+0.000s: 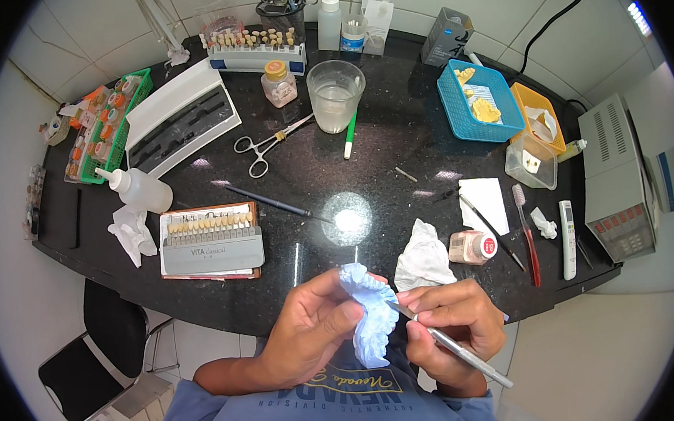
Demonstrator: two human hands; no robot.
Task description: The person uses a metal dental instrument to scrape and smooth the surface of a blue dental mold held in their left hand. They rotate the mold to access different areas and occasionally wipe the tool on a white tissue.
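Between the fingers and thumb of my left hand (313, 324) is a pale blue dental cast (375, 328), curved and bumpy along its edge, held upright in front of my chest. My right hand (455, 319) grips a slim silver handpiece-like carving tool (465, 353) like a pen. Its narrow tip meets the right side of the cast near the upper middle. Just beyond my right hand lie a crumpled white tissue (423, 255) and a small jar of pinkish powder (472, 247).
On the black counter (288, 175) stand a glass of cloudy liquid (335, 95), a shade guide (212, 253) and a squeeze bottle (139, 190). Scissor-handled forceps (260, 155) lie near an open white case (185, 119). A blue basket (462, 118) holds yellow casts; a toothbrush (528, 237) lies right.
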